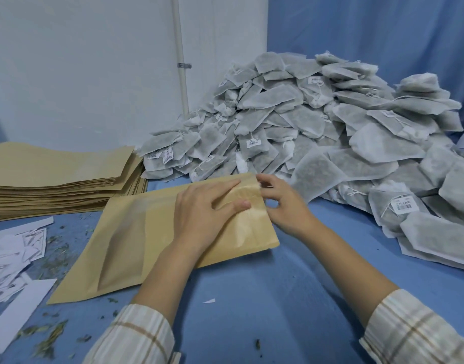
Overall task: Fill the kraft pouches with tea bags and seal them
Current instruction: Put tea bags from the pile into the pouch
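A flat tan kraft-paper pouch with a frosted window panel [152, 240] lies on the blue cloth-covered table [251, 298], near centre, its mouth at the right end. The left hand [207, 206] presses flat on that end, fingers extended. The right hand [279, 203] curls at the mouth's edge, seemingly pinching the paper. Beyond and right rises a heap of grey-white mesh tea bags [317, 122]; far left sits a stack of flat kraft pouches [60, 177]. If both layers are pinched together, the mouth may stay closed or crease.
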